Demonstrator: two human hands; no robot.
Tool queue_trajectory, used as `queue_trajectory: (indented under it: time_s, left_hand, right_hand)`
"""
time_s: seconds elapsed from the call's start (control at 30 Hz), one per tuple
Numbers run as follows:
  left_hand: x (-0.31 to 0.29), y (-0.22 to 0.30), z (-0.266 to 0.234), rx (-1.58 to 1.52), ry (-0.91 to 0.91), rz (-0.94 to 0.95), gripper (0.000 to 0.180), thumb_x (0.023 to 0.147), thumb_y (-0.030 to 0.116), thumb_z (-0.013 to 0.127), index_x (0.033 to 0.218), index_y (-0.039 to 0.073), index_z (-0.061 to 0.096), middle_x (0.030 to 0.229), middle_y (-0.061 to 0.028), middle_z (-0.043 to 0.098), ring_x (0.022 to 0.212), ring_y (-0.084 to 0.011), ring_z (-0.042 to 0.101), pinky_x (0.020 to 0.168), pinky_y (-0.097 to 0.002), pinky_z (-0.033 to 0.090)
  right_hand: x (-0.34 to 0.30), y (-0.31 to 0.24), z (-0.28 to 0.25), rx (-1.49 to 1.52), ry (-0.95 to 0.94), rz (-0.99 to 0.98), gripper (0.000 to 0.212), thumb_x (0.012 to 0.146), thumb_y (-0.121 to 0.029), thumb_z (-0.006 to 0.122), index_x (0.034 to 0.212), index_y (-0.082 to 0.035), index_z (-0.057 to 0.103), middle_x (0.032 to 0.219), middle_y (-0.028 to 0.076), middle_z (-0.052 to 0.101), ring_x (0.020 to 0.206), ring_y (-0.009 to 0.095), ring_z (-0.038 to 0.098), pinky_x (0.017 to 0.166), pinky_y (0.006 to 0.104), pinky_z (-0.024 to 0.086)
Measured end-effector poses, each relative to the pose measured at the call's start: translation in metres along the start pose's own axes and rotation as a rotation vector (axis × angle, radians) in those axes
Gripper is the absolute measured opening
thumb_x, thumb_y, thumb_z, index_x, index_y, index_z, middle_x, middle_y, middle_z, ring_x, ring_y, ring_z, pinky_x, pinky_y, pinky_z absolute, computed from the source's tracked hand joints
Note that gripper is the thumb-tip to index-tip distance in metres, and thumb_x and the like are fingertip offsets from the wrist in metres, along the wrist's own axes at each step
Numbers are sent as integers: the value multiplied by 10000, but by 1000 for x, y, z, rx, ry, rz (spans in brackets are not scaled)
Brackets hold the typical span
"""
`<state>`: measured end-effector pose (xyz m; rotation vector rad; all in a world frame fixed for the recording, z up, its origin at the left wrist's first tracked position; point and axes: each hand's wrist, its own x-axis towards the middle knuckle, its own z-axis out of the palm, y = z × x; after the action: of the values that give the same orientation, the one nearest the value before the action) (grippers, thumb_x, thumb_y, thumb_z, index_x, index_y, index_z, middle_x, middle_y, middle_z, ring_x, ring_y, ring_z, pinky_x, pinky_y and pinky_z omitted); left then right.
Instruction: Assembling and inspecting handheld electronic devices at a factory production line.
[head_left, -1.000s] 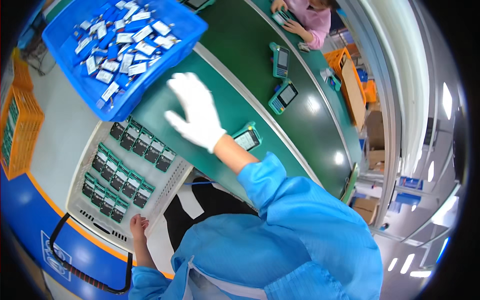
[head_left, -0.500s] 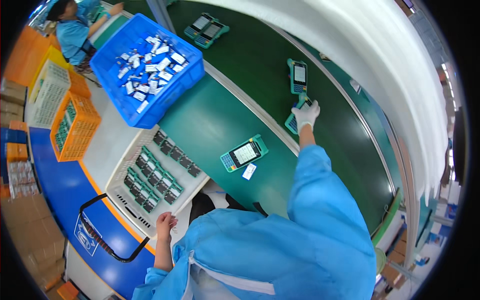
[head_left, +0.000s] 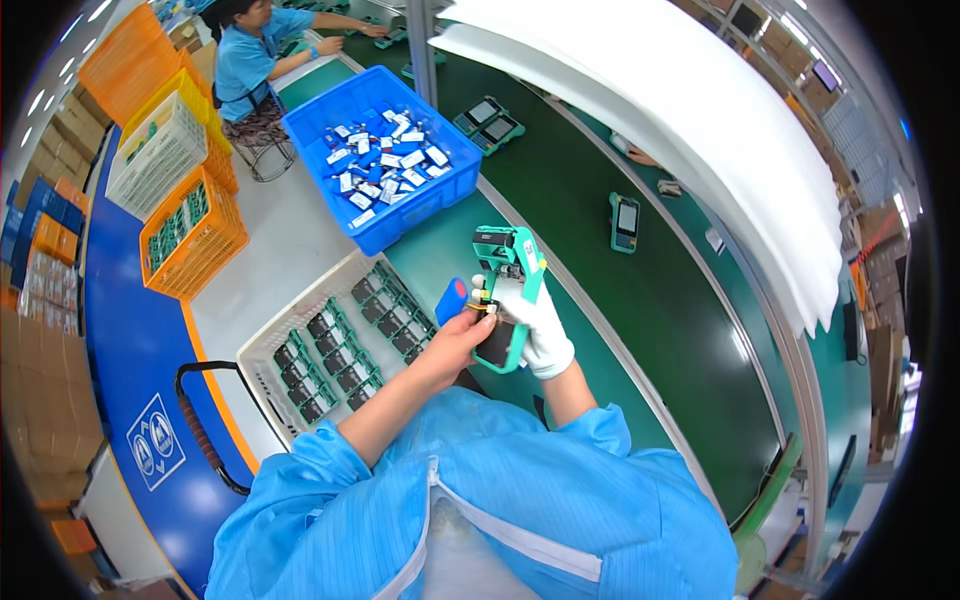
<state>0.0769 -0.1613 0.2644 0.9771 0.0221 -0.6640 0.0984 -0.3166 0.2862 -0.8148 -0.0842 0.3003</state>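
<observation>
A green handheld card terminal [head_left: 514,262] is held up over the bench, its back with an open compartment facing me. My right hand [head_left: 545,335], in a white glove, grips it along its right side. My bare left hand [head_left: 455,350] is closed at the compartment, its thumb and finger pinching the thin wires of a blue battery [head_left: 452,300]. That battery sticks out beside the left hand, outside the terminal. Whether the wire's plug is seated cannot be made out behind the fingers.
Left of my hands stands a white crate [head_left: 262,375] with rows of green terminals. Beyond it, a blue bin [head_left: 365,235] holds many batteries. Another terminal [head_left: 624,222] lies on the dark green conveyor [head_left: 650,320]. A co-worker [head_left: 250,60] sits at the far left near orange crates [head_left: 195,255].
My right hand has come back from the conveyor, and my left hand has risen from beside the crate. Both now meet at a terminal. The terminal and battery on the bench no longer lie there.
</observation>
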Motion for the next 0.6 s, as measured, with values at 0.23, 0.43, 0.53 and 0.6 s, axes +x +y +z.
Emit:
queue_trajectory:
  time_s: [0.23,0.43,0.53,0.6]
  left_hand:
    - [-43,48,-8,997,435,693,506,934,134,484,1431,161,393,1113,-241,602,935,-400,608,827,-416,484]
    - [-80,68,22,1350,469,655,617,877,77,503,1458,78,294,1093,-243,597,903,-438,591,771,-490,476]
    - [-86,60,13,1327,511,577,629,875,69,513,1451,18,266,1128,-257,589,935,-445,585,802,-494,468]
    - [-84,54,8,1330,528,599,645,870,71,527,1450,6,252,1096,-257,598,901,-443,591,779,-497,468]
  right_hand:
    - [14,-20,45,-1846,162,-922,899,690,-694,622,1355,-104,487,1436,261,308,1341,506,231,1085,613,162]
    - [19,9,64,-1731,71,-937,625,805,-548,582,1318,-191,548,1473,204,284,1354,512,193,1082,635,133]
    - [21,15,69,-1693,69,-970,545,808,-497,604,1285,-234,583,1469,172,315,1356,505,200,1077,636,145]
    - [20,10,67,-1712,-27,-1076,425,817,-466,605,1175,-244,662,1413,155,412,1333,497,246,1075,635,143]
